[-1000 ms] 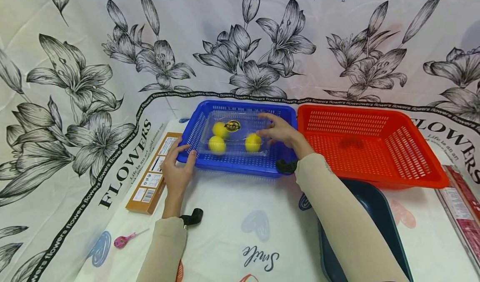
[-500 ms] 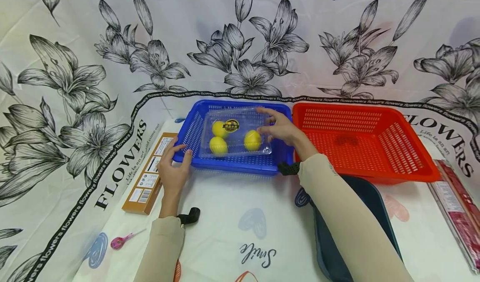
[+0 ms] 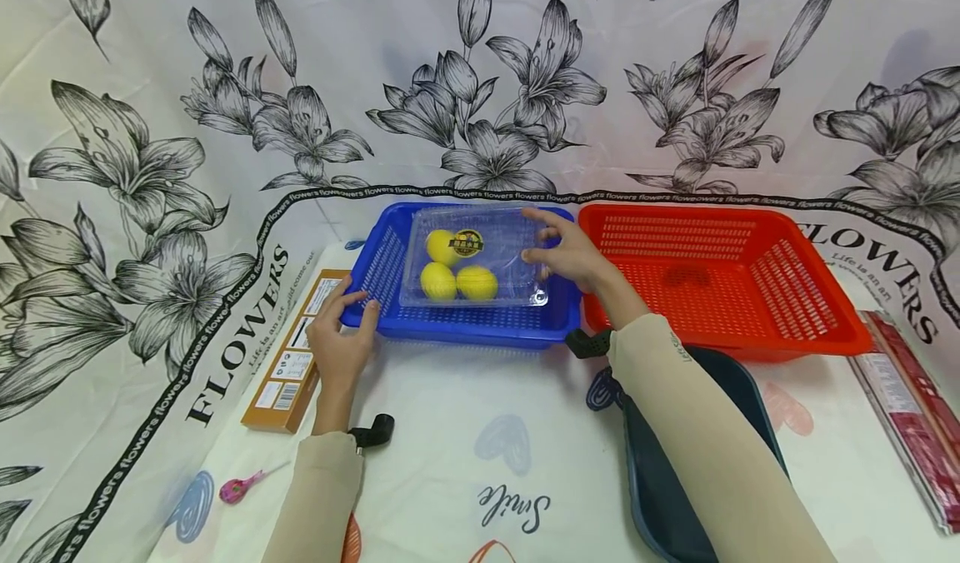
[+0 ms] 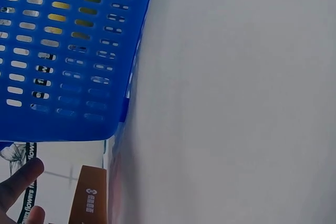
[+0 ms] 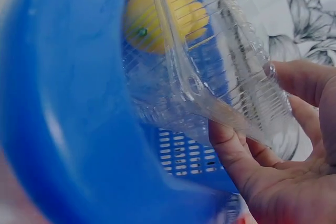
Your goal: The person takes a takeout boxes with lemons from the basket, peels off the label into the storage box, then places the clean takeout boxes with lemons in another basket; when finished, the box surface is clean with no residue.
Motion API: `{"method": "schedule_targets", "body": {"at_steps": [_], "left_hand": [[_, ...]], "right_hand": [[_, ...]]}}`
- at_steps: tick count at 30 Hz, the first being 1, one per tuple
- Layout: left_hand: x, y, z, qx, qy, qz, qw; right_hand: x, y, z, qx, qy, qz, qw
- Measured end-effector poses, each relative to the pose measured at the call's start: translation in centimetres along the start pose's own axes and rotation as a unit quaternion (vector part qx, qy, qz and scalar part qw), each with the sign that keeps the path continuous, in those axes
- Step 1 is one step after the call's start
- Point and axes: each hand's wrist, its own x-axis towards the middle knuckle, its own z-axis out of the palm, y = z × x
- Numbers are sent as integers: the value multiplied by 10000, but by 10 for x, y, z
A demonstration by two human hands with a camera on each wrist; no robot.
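- Tipping looks the likeliest trouble for the clear container [image 3: 495, 259]: the right hand [image 3: 572, 255] has only its right end, while the three yellow balls [image 3: 438, 282] sit in its left and middle part.
- Should they roll, the load could swing, and the thin plastic might bend, slip or spring its lid.
- Set over the blue basket [image 3: 465, 332], the container might also snag a corner on that rim.
- It lies to the left of the right hand, clamped between thumb and fingers.
- The left hand [image 3: 341, 338], fingers apart, is at the basket's near left corner, well apart from the container; whether it touches the rim cannot be told.
- Farther right, the red basket [image 3: 738, 296] stands just beside the blue one.
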Motion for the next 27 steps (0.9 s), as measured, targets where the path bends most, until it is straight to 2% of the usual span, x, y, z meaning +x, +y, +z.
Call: {"method": "schedule_targets", "body": {"at_steps": [7,10,18,27], "left_hand": [[-1,-2,1,-3,-66,-51,10000],[0,-1,2,6,-104,-82,9999],[1,1,1,85,-91,-211,9997],[1,1,3,-152,-55,-187,9997]], "right_hand": [[-18,-12,-10,385,213,-218,9988],[-30,-19,-18,341,279,-279,9986],[-63,-31,-33,-17,533,-84,9985],[-110,-35,-47,246,664,37,9975]]}}
